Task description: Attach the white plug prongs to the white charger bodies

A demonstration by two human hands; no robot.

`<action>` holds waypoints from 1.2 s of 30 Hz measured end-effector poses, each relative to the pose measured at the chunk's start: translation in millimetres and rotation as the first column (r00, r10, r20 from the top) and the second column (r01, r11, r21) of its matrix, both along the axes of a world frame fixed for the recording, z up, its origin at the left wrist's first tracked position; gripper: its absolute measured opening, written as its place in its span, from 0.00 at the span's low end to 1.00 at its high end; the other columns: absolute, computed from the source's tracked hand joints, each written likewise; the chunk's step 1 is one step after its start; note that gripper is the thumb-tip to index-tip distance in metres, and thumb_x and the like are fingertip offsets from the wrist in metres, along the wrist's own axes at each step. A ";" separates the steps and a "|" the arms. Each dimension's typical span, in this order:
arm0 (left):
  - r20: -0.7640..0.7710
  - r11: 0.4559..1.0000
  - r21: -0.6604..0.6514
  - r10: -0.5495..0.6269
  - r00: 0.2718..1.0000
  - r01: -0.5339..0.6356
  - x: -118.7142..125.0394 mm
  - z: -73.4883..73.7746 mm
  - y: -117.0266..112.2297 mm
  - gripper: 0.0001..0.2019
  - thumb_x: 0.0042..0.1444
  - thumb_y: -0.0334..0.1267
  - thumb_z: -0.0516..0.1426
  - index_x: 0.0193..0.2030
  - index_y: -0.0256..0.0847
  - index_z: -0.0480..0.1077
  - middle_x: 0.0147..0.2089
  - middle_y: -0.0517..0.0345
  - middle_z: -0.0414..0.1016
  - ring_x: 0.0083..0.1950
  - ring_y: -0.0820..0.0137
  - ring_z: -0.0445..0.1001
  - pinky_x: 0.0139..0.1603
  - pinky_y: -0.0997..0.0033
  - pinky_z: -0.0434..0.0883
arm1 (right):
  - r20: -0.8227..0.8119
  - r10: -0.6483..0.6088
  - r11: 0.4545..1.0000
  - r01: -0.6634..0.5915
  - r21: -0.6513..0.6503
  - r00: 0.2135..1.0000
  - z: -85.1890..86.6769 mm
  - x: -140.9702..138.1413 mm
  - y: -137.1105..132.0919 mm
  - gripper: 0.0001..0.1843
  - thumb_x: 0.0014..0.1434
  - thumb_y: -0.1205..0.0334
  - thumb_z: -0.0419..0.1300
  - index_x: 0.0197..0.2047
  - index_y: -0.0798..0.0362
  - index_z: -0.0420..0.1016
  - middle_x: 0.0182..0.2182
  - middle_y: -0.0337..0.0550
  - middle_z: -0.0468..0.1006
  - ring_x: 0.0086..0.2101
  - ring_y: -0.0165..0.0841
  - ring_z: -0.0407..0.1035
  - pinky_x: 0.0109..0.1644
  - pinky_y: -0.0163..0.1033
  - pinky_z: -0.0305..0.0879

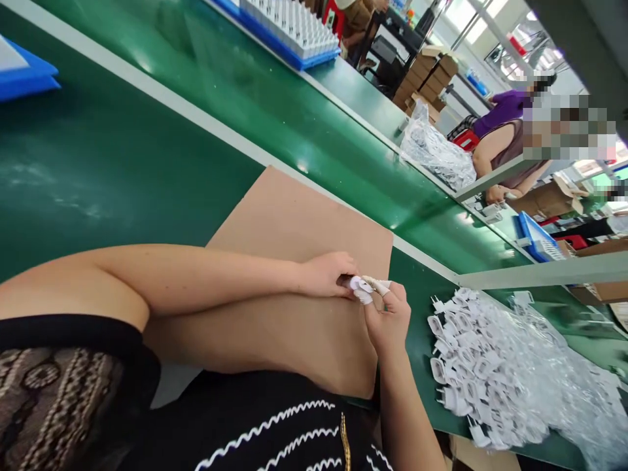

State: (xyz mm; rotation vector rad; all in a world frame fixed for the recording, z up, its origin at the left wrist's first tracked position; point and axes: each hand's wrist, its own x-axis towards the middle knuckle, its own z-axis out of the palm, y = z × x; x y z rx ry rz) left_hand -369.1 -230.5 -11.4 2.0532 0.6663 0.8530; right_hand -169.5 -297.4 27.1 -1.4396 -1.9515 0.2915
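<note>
My left hand and my right hand meet over a brown cardboard sheet on the green bench. Both are closed on one small white plug part, pinched between their fingertips. The right fingertips wear pale finger cots. A big heap of the same white plug parts, some in clear plastic wrap, lies just to the right of my right hand.
A green conveyor belt runs along beyond the bench. On its far side stand a blue tray of white parts and a clear bag of parts. Another person sits at the far right near cardboard boxes.
</note>
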 end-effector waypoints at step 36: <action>-0.422 0.340 0.097 0.865 0.271 -0.935 -112.9 63.7 175.0 0.18 0.67 0.40 0.55 0.60 0.36 0.69 0.59 0.35 0.76 0.64 0.49 0.70 0.63 0.53 0.62 | -0.269 -0.024 0.994 -0.006 -0.109 0.963 -61.1 7.1 24.8 0.34 0.61 0.44 0.64 0.64 0.49 0.65 0.59 0.54 0.67 0.56 0.47 0.70 0.66 0.61 0.66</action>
